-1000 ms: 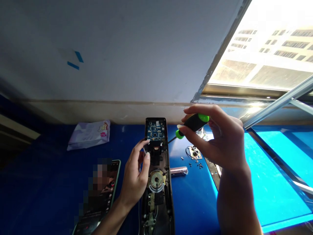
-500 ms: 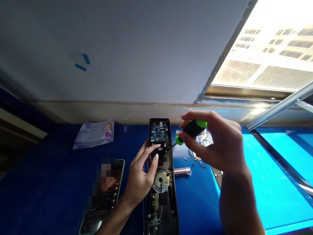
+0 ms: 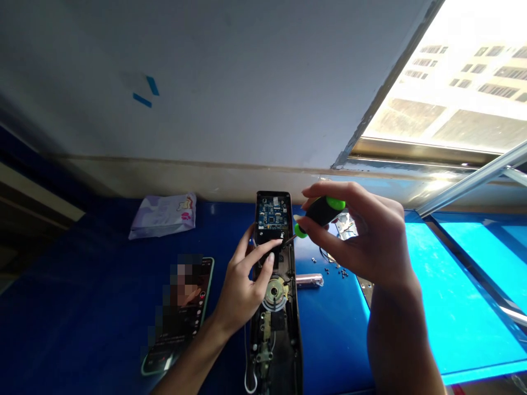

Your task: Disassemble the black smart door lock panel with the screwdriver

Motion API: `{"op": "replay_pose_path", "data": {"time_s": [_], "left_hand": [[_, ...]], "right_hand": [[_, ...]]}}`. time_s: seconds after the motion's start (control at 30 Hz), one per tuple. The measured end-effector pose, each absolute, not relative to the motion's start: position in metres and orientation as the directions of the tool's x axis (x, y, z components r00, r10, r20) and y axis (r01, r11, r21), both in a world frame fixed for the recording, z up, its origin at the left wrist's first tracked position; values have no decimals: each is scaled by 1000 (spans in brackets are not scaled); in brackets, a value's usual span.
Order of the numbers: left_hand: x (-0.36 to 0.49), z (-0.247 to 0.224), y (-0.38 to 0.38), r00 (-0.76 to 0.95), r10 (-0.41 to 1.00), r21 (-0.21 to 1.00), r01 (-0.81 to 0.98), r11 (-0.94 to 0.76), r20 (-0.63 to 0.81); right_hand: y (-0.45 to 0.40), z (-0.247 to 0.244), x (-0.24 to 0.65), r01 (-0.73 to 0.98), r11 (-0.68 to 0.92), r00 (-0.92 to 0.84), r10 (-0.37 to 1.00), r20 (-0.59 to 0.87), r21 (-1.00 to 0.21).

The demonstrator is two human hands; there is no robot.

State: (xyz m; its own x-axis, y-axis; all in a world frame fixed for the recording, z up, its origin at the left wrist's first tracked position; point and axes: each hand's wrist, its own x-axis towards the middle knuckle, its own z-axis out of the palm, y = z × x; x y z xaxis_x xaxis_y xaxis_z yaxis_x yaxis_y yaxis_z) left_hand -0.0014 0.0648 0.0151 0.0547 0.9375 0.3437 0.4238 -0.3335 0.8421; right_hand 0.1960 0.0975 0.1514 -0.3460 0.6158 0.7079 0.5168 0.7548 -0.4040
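Observation:
A long black device casing [image 3: 291,318] lies open on the blue table. Inside it are a blue circuit board [image 3: 272,214] at the far end and a round metal part [image 3: 275,292] with a hole near the middle. My left hand [image 3: 247,285] grips the casing's left side, its index finger and thumb resting on the black part inside. Closed around a black and green screwdriver [image 3: 319,215], my right hand [image 3: 366,236] points the shaft down and left into the casing. The screwdriver's tip is beside my left index fingertip; what it touches is too small to tell.
Several small dark screws [image 3: 342,272] lie to the right of the casing, near a pinkish wrapped cylinder [image 3: 309,281] and a part with wires [image 3: 346,226]. A phone [image 3: 185,312] and a purple packet [image 3: 164,215] lie left. The wall [image 3: 230,93] rises behind.
The view has shifted slightly. My left index finger has slid right, toward the screwdriver's tip, covering a small part seen before. The right hand still holds the screwdriver in nearly the same pose.

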Motion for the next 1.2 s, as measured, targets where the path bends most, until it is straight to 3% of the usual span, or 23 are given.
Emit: {"op": "replay_pose_path", "data": {"time_s": [0.57, 0.9, 1.2], "left_hand": [[0, 11, 65, 108, 940, 855, 391, -341, 325], [0, 11, 65, 87, 939, 849, 406, -337, 332], [1, 12, 66, 78, 930, 850, 383, -361, 360]], "right_hand": [[93, 152, 191, 533, 774, -370, 578, 727, -343], [90, 150, 176, 726, 622, -226, 619, 753, -293], [89, 158, 187, 569, 698, -392, 695, 602, -435]]}}
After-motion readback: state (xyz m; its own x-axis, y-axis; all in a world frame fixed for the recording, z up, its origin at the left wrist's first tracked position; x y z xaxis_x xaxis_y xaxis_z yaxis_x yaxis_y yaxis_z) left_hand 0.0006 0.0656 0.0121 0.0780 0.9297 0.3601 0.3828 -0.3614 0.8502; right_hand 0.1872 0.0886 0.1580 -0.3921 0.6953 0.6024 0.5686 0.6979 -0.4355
